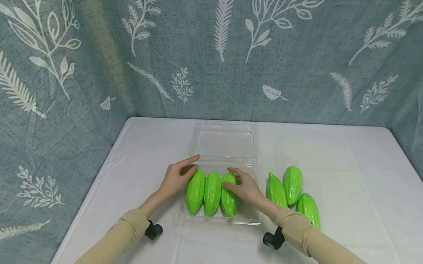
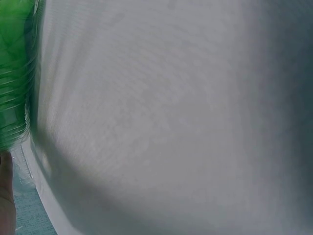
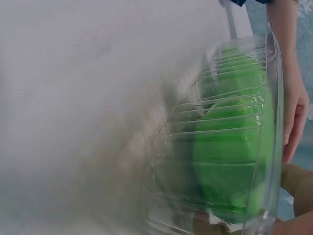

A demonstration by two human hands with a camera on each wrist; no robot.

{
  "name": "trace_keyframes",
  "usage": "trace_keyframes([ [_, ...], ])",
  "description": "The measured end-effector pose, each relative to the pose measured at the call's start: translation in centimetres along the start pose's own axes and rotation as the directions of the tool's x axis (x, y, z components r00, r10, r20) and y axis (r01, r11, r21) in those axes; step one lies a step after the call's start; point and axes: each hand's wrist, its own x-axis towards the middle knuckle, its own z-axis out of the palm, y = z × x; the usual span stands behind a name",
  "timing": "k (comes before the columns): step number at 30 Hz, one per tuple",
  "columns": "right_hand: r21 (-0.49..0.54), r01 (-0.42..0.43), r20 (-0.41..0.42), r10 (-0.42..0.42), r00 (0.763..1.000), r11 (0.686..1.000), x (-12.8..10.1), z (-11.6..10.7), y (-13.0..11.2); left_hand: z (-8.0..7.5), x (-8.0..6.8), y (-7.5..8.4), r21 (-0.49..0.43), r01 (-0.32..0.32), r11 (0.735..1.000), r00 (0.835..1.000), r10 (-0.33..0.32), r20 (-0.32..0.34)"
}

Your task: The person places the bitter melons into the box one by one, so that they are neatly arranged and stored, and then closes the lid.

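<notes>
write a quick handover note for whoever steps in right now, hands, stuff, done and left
Left hand: open, fingers on the leftmost green ridged plastic gourd in the clear plastic clamshell tray.
Right hand: open, resting on the third tray gourd.
Done: three gourds lie side by side in the tray; its lid is open.
Left: three loose gourds on the white tablecloth, right of the tray.

A blurred white cloth-covered table (image 2: 166, 122) filled most of the view. A ridged, glossy green fruit (image 2: 14, 73) sat at the left edge, with a fingertip (image 2: 6, 196) below it.
</notes>
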Motion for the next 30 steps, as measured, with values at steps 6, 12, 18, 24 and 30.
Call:
trace_keyframes([
  [6, -0.050, 0.056, -0.007, -0.056, 0.998, 0.997, -0.6, -0.4, -0.2, 0.0, -0.1, 0.0, 0.002, 0.007, 1.000, 1.000, -0.007, 0.002],
  [12, -0.092, 0.082, -0.036, -0.086, 0.996, 0.992, -1.3, -0.9, -0.4, 0.2, 0.1, -1.3, 0.005, -0.029, 1.000, 1.000, 0.029, -0.011],
  [18, -0.041, 0.118, -0.029, -0.119, 0.992, 0.992, -2.2, -1.6, -0.6, 0.6, 0.4, -3.7, 0.044, -0.007, 0.999, 1.000, 0.008, -0.013],
  [24, 0.022, 0.135, 0.014, -0.136, 0.991, 0.991, -2.8, -2.2, -0.8, 0.6, 0.4, -4.1, 0.034, -0.028, 0.999, 0.999, 0.029, -0.020],
  [30, 0.056, 0.155, 0.054, -0.158, 0.986, 0.986, -3.1, -2.6, -0.4, 0.7, 0.5, -4.1, 0.022, -0.037, 0.999, 0.999, 0.038, -0.016],
])
